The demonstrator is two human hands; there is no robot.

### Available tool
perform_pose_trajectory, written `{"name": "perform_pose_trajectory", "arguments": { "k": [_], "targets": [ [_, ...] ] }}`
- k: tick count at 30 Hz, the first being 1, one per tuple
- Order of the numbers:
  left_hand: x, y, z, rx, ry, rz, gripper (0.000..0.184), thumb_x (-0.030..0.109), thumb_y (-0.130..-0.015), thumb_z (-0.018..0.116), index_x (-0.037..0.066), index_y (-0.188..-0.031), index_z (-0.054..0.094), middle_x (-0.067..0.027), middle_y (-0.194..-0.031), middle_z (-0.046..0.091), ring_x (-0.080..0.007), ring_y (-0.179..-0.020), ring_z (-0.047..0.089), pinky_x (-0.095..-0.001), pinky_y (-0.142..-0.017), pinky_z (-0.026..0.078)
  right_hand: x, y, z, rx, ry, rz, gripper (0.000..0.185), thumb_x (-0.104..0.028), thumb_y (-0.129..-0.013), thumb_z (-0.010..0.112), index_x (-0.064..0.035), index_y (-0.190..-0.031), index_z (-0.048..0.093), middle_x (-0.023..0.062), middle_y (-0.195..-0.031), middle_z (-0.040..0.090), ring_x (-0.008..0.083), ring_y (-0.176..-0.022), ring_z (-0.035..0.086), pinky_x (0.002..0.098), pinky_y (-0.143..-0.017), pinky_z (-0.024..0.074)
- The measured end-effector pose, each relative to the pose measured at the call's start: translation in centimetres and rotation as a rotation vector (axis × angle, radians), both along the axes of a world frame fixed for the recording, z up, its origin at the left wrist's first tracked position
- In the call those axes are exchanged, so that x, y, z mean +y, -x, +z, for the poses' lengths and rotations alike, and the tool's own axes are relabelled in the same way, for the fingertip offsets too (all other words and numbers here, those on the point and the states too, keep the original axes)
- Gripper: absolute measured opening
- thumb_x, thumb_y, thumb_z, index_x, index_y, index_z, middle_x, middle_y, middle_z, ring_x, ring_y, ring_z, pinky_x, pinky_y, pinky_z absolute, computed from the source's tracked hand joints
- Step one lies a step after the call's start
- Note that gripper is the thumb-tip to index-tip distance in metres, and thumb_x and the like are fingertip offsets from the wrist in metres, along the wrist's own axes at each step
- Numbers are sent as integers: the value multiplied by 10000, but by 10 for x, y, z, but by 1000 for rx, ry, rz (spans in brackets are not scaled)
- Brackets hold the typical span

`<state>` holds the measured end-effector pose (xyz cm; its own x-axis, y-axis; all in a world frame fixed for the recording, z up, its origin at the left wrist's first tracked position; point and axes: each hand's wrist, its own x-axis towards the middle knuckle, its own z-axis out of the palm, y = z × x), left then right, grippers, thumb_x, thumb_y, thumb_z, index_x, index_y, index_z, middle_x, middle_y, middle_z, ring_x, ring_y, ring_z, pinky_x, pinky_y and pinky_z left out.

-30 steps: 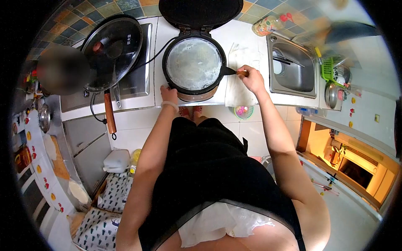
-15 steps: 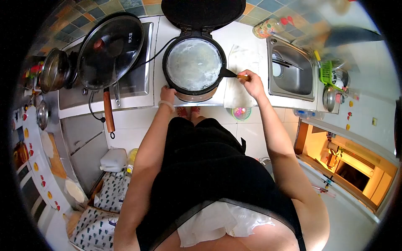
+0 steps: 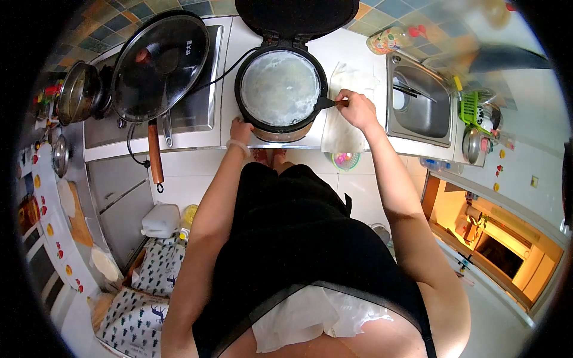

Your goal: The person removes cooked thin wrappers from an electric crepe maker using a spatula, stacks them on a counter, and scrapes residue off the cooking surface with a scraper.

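Observation:
A round electric griddle stands on the counter with its black lid raised at the back. Inside lies a pale, whitish, partly translucent round of batter, uneven around its border. My right hand is closed around the handle of a spatula; the dark blade meets the pan's right rim, near the batter's edge. At the griddle's lower left side is my left hand, fingers curled and thumb against the outer wall. Some of its fingertips are hidden. A white cloth lies beneath the right hand.
Left of the griddle, a glass-lidded pan with a wooden handle sits on the stove. To the right are a bottle and a steel sink with utensils in it. A black cord runs left from the griddle.
My right hand has shifted slightly left and up, and its fingers now cover more of the spatula's handle. The view has moved a little. My left hand stays at the griddle's side.

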<state>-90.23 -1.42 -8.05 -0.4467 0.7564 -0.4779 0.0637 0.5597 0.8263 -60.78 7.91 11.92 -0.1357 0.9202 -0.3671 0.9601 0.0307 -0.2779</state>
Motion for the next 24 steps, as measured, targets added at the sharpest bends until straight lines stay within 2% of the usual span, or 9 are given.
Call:
{"name": "perform_pose_trajectory", "arguments": {
  "k": [1,4,7,10,14,16,19,24],
  "targets": [
    [-1,-3,10,-17,-10,27,412,109,-666,596,-66,-1035,540,-157,-852,624,-305,-822,577,-361,-761,459,-3,-1,-1,38,7,-26,162,-180,-761,607,-146,-913,650,82,-844,691,280,-825,654,379,-729,499],
    [4,3,0,-30,-29,-136,335,107,-664,601,-54,-954,555,-135,-831,619,-305,-803,579,-372,-742,459,-14,-10,-4,135,23,-75,179,-158,-753,609,-139,-927,647,95,-849,686,296,-831,648,386,-733,497],
    [5,5,-11,-107,42,-69,278,107,-659,602,-40,-892,558,-122,-802,608,-285,-758,575,-366,-705,460,-17,-25,-23,261,25,-87,175,-140,-759,621,-120,-932,639,100,-857,686,288,-831,651,368,-740,494],
    [6,5,-14,27,12,-139,292,105,-652,601,-38,-903,558,-115,-775,592,-264,-714,562,-358,-672,457,-16,-41,-34,384,46,-110,173,-124,-767,626,-108,-939,632,105,-868,686,270,-831,655,351,-749,492],
    [4,1,-2,-26,44,-50,341,110,-660,605,-43,-958,543,-118,-771,587,-251,-702,556,-344,-646,456,-21,-54,-57,463,86,-186,171,-102,-774,624,-101,-944,629,103,-880,686,246,-839,658,337,-760,490],
    [4,2,-6,-38,32,-28,376,112,-665,606,-48,-997,530,-117,-773,585,-246,-701,554,-341,-641,457,-27,-55,-63,466,62,-194,169,-111,-775,625,-106,-943,630,104,-889,685,254,-850,656,341,-763,491],
    [5,8,-16,45,47,-166,403,107,-667,608,-47,-1029,521,-93,-745,568,-213,-659,531,-327,-597,445,-34,-51,-57,410,53,-187,165,-134,-775,625,-117,-939,633,104,-892,685,269,-862,653,355,-764,490],
    [3,11,-52,-79,-2,-54,322,92,-655,604,-30,-940,516,-66,-687,532,-180,-590,492,-313,-534,409,-22,-14,-11,159,99,-93,166,-179,-768,625,-144,-929,637,101,-878,683,291,-863,646,382,-757,489]
  ]
}}
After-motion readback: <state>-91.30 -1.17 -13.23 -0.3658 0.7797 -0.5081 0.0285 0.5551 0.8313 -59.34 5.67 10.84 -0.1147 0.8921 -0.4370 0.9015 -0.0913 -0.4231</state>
